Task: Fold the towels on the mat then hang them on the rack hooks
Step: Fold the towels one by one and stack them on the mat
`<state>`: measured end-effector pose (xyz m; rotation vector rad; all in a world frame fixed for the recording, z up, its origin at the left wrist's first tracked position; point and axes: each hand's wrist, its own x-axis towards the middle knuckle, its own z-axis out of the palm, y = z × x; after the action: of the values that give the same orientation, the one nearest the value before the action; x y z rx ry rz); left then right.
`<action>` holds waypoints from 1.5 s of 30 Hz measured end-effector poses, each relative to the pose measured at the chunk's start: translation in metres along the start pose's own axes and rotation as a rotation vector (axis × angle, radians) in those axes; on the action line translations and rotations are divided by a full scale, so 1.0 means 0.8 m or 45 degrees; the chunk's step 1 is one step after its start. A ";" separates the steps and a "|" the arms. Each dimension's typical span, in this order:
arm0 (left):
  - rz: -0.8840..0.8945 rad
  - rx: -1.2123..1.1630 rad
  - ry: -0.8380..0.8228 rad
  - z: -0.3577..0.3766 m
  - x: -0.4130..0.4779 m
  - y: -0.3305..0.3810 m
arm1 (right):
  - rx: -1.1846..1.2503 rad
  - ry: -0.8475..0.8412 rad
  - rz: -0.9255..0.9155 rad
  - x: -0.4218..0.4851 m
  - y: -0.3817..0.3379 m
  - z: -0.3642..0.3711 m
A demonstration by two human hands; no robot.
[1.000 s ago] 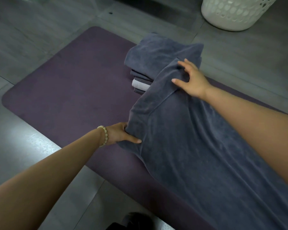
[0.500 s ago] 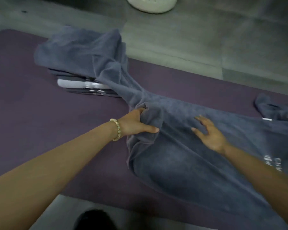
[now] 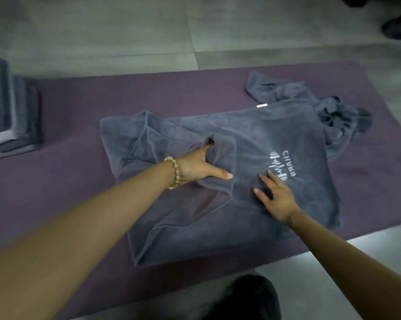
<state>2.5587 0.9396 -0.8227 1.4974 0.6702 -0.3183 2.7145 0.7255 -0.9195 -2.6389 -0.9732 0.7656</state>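
A room indoors, with a grey tiled floor [image 3: 125,31]. A long purple mat [image 3: 68,181] lies on it (home or gym, hard to say). A pile of folded towels [image 3: 8,116] sits at 9 o'clock.

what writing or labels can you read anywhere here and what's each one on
"CHARA": pale stitched letters on the grey towel, lying sideways to the camera; the last letters are blurred, so this reading is unsure.
Stitched mark beside those letters: jagged strokes, not readable as text.
White tag at the towel's far edge: too small to read.
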 end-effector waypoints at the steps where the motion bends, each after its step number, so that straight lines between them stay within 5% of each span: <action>1: -0.017 -0.039 -0.054 0.015 0.014 0.005 | 0.003 0.006 0.013 -0.004 0.011 -0.003; 4: -0.058 -0.128 -0.189 0.062 0.048 0.019 | 0.038 0.022 0.018 -0.014 0.043 -0.009; 8: -0.118 0.120 -0.132 0.114 0.085 -0.002 | 0.058 0.058 0.015 -0.025 0.078 -0.015; 15: -0.252 0.200 -0.081 0.141 0.106 -0.038 | 0.258 0.534 0.324 -0.042 0.131 -0.035; 19: -0.242 0.204 -0.044 0.145 0.112 -0.040 | 0.379 0.498 0.610 -0.045 0.155 -0.042; 25: -0.152 0.218 0.017 0.145 0.116 -0.045 | 0.381 0.406 0.643 -0.046 0.170 -0.049; 29: 0.008 0.169 0.140 0.142 0.107 -0.035 | 0.756 0.402 0.487 -0.048 0.139 -0.059; 37: 0.121 0.167 0.426 0.048 0.061 -0.007 | 0.807 0.087 -0.064 -0.029 -0.007 -0.098; 42: 0.235 -0.641 0.672 -0.030 0.020 -0.001 | 0.935 -0.066 -0.436 -0.027 -0.101 -0.112; 45: 0.295 -0.881 0.663 -0.060 -0.004 -0.001 | 1.093 -0.179 -0.480 -0.024 -0.153 -0.115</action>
<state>2.5454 0.9857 -0.8187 0.9625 0.8896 0.4661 2.6864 0.8025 -0.7891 -1.6363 -0.8675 0.9917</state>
